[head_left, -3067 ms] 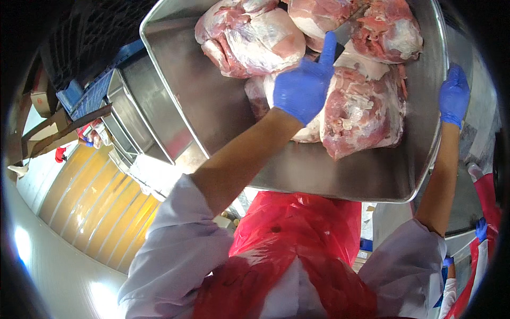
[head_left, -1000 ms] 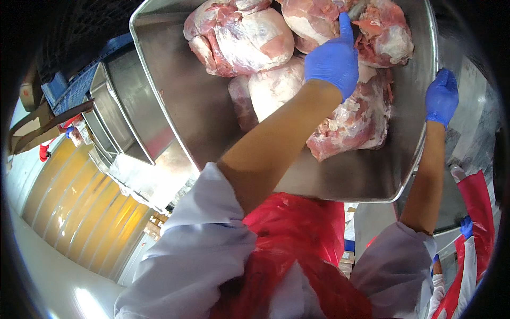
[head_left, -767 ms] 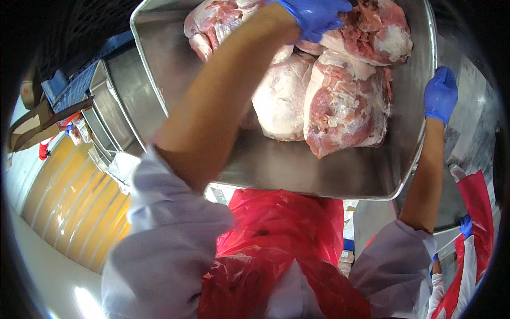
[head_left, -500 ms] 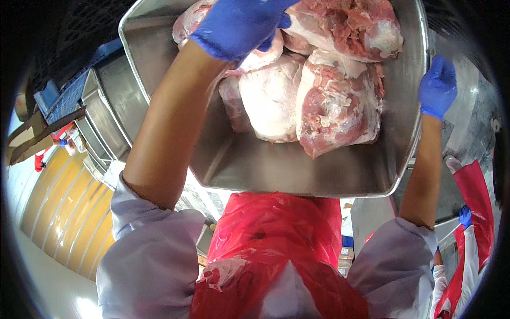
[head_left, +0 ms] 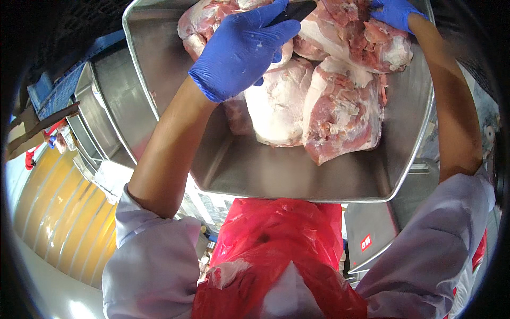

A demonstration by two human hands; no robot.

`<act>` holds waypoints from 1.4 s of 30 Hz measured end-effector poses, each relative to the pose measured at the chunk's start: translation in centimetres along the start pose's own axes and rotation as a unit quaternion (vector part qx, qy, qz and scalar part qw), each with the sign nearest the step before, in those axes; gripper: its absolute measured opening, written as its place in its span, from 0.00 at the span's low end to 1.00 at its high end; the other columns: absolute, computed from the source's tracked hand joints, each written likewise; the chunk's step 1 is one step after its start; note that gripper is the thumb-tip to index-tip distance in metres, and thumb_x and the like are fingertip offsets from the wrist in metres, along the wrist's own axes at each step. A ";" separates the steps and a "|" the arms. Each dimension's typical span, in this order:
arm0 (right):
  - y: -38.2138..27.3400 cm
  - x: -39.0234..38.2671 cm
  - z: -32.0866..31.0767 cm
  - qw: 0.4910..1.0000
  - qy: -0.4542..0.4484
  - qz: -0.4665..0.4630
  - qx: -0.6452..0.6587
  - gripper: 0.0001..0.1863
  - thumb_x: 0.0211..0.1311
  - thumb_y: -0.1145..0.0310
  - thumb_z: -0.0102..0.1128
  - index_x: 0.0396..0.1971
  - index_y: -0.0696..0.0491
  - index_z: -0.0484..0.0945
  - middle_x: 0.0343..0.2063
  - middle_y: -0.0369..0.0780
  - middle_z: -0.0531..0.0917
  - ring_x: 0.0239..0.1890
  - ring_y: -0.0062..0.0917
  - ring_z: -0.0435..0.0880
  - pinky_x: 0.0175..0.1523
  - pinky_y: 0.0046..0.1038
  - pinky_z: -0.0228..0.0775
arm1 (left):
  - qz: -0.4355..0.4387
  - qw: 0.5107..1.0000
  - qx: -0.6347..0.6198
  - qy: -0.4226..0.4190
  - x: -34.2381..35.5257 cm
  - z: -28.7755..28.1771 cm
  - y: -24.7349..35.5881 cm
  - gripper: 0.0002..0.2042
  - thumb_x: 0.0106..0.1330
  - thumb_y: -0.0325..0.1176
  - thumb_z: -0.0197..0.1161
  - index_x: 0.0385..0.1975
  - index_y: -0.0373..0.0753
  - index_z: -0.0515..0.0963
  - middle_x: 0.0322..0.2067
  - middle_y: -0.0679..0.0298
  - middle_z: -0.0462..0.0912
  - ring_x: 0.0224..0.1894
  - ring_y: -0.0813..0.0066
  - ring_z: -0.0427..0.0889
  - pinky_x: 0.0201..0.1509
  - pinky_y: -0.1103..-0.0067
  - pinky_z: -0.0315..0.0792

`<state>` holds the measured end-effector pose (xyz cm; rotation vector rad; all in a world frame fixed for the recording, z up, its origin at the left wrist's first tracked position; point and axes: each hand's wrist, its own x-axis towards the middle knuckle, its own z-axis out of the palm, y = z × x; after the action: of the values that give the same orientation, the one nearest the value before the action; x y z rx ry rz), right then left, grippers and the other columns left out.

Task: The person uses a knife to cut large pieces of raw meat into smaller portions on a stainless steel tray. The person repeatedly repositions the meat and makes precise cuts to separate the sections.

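A deep stainless-steel bin (head_left: 287, 181) in front of me holds several large cuts of raw meat, with pale fat and pink flesh. Over its left-middle part is my left hand (head_left: 241, 53) in a blue glove, closed on a dark, flat, smooth object (head_left: 292, 11), whose kind I cannot make out. My right hand (head_left: 396, 11), also blue-gloved, grips the far right cut of meat (head_left: 348, 37); some of its fingers are hidden at the top edge. Nearer to me lie a fat-covered cut (head_left: 279, 103) and a pinkish cut (head_left: 342, 109).
More metal bins (head_left: 114, 101) stand at the left, beside a blue plastic crate (head_left: 53, 98). A yellow ribbed surface (head_left: 64, 212) lies farther left. To the lower right is a grey metal container (head_left: 372, 228) with a red label. Another person's red-and-white clothing shows at the right edge.
My right hand has left the bin's right rim and moved up and inward onto the far right cut. My left hand has come slightly lower, showing the dark object.
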<state>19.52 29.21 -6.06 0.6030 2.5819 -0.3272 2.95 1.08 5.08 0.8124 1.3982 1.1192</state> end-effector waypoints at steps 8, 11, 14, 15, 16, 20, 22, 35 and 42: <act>16.7 8.3 13.0 0.994 0.032 -0.106 -0.015 0.13 0.49 0.61 0.58 0.33 0.49 0.85 0.32 0.47 0.85 0.33 0.38 0.85 0.41 0.37 0.77 | -0.055 0.995 0.077 0.013 -0.3 0.1 -0.1 0.22 0.69 0.30 0.58 0.61 0.31 0.66 0.39 0.73 0.76 0.37 0.90 0.70 0.40 0.90 0.68; 3.2 4.4 3.1 0.997 -0.011 0.060 -0.042 0.13 0.48 0.62 0.60 0.32 0.49 0.85 0.32 0.46 0.85 0.33 0.39 0.85 0.40 0.36 0.77 | -0.133 0.988 -0.035 -0.076 -0.9 -1.5 3.0 0.22 0.67 0.31 0.58 0.59 0.30 0.66 0.37 0.70 0.77 0.37 0.84 0.72 0.40 0.86 0.69; -0.4 2.6 0.7 0.986 -0.053 0.144 -0.066 0.12 0.47 0.62 0.61 0.32 0.48 0.86 0.31 0.45 0.85 0.33 0.39 0.85 0.40 0.36 0.77 | -0.221 0.961 0.169 0.006 -0.4 0.5 1.2 0.20 0.60 0.30 0.57 0.52 0.30 0.69 0.31 0.52 0.83 0.35 0.57 0.84 0.34 0.66 0.77; -0.1 3.2 1.6 0.988 -0.038 0.111 -0.105 0.12 0.47 0.62 0.61 0.31 0.48 0.86 0.31 0.44 0.85 0.33 0.39 0.85 0.40 0.35 0.77 | -0.169 0.977 0.131 0.018 -0.4 0.7 0.7 0.21 0.63 0.30 0.57 0.55 0.30 0.68 0.34 0.59 0.80 0.36 0.68 0.79 0.37 0.74 0.73; 0.4 3.8 1.8 0.989 -0.054 0.103 -0.087 0.11 0.47 0.62 0.61 0.31 0.48 0.86 0.31 0.44 0.85 0.33 0.39 0.85 0.39 0.36 0.77 | -0.118 0.988 0.093 0.031 -0.3 0.8 0.3 0.21 0.66 0.30 0.57 0.58 0.31 0.67 0.37 0.66 0.78 0.38 0.79 0.74 0.40 0.82 0.70; 1.4 2.8 0.9 0.998 -0.030 0.043 -0.044 0.10 0.46 0.62 0.63 0.27 0.49 0.85 0.29 0.44 0.85 0.31 0.39 0.84 0.39 0.36 0.77 | -0.029 0.998 0.042 -0.023 0.5 0.0 -0.1 0.21 0.70 0.30 0.56 0.61 0.32 0.66 0.43 0.71 0.75 0.41 0.88 0.69 0.45 0.89 0.67; 1.5 2.5 0.6 0.999 0.025 0.018 -0.015 0.09 0.45 0.61 0.63 0.24 0.49 0.85 0.28 0.44 0.84 0.29 0.39 0.84 0.38 0.36 0.76 | -0.052 0.997 0.062 0.003 0.2 0.2 0.2 0.21 0.70 0.30 0.56 0.62 0.32 0.66 0.45 0.70 0.75 0.43 0.87 0.70 0.47 0.88 0.67; 4.7 -0.5 -2.4 0.986 0.044 -0.138 0.085 0.10 0.47 0.63 0.62 0.20 0.55 0.82 0.23 0.47 0.81 0.22 0.36 0.78 0.30 0.36 0.70 | 0.133 0.912 0.388 -0.022 3.1 -1.2 2.4 0.20 0.66 0.30 0.59 0.58 0.36 0.70 0.41 0.58 0.81 0.41 0.74 0.79 0.47 0.82 0.72; 7.4 -7.5 1.0 0.879 -0.051 -0.023 0.473 0.13 0.64 0.65 0.57 0.42 0.59 0.78 0.39 0.35 0.80 0.40 0.19 0.79 0.49 0.24 0.71 | 0.171 0.757 0.618 -0.122 4.8 0.3 6.8 0.13 0.62 0.27 0.59 0.46 0.34 0.75 0.29 0.54 0.80 0.31 0.64 0.82 0.35 0.74 0.77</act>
<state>29.32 32.70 -4.15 0.7918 2.1981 -1.6287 1.72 7.75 9.92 2.1331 1.7187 0.1276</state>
